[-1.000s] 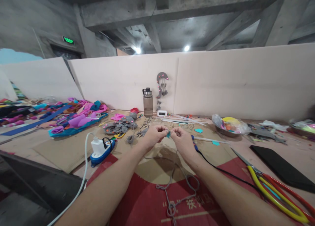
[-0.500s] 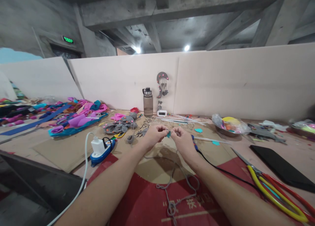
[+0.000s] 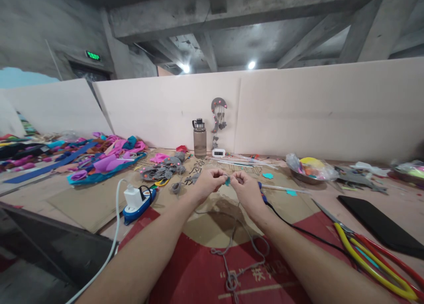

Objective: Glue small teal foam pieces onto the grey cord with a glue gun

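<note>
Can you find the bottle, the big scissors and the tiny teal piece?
Bottle [image 3: 199, 141]: head view, middle of its body.
Big scissors [image 3: 341, 236]: head view, yellow handle.
Teal piece [image 3: 227, 181]: head view, the part showing.

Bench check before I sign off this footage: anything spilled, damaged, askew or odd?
Nothing looks spilled or damaged. Mildly untidy: the grey cord lies in loose, tangled-looking loops across the red cardboard, and the black cable runs to the handles of the scissors. Either might snag.

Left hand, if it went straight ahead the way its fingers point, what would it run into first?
The small teal piece at the fingertips of the left hand, then almost at once the right hand, though depth there is hard to judge.
</note>
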